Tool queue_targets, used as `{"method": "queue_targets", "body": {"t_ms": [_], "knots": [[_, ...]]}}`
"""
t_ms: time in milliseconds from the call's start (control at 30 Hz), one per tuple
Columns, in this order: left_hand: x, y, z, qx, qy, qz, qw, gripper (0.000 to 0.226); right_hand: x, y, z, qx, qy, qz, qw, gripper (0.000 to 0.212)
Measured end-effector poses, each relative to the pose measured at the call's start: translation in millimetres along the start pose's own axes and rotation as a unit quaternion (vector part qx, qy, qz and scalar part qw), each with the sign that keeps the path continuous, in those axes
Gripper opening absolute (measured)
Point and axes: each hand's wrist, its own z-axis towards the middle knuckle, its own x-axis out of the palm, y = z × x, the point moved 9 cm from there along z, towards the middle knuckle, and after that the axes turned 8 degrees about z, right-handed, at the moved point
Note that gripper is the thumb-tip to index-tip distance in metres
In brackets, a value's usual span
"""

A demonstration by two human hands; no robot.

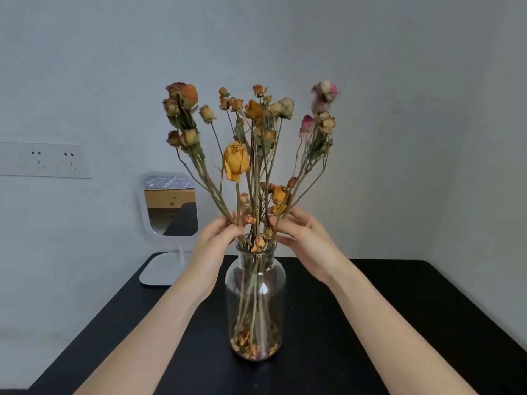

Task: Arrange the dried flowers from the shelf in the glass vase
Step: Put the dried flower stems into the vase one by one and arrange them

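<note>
A clear glass vase [255, 303] stands upright on the black table [385, 309], with loose petals on its bottom. Several dried flowers [236, 161], orange, yellow and pink, stand in it and fan out above the neck. My left hand [212, 246] is at the left of the bunch just above the rim, its fingertips pinching stems. My right hand [302, 238] is at the right side, fingers loosely spread and touching the stems and small blooms there.
A white-framed standing mirror [171, 206] sits at the table's back left, close to the wall. A double wall socket [42, 161] is on the left wall. The walls meet in a corner behind the table.
</note>
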Motion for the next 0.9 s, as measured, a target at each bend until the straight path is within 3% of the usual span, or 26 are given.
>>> {"method": "queue_targets", "body": {"t_ms": [100, 233, 400, 733, 833, 900], "knots": [[0.8, 6.7, -2.9, 0.0, 0.006, 0.0, 1.0, 0.023, -3.9, -7.2, -1.3, 0.008, 0.004, 0.013, 1.0, 0.035], [6.4, 14.0, -2.5, -0.019, 0.017, -0.005, 1.0, 0.033, 1.0, -19.2, -2.4, 0.044, 0.03, 0.012, 0.999, 0.037], [9.5, 7.0, 6.6, -0.031, 0.025, -0.031, 0.999, 0.034, 5.3, -1.3, 1.2, -0.002, 0.036, 0.049, 0.998, 0.03], [10.6, 11.1, 0.8, -0.024, 0.043, -0.036, 0.998, 0.032, 1.7, -7.7, -3.4, 0.009, 0.027, 0.044, 0.999, 0.027], [10.2, 14.3, -4.0, -0.028, 0.053, -0.053, 0.997, 0.042, -3.1, -6.5, -4.4, 0.002, 0.025, 0.079, 0.997, 0.024], [12.0, 21.1, -12.7, -0.034, 0.08, -0.052, 0.995, 0.051, -12.2, -12.2, -8.8, 0.014, 0.007, 0.092, 0.996, 0.038]]}}
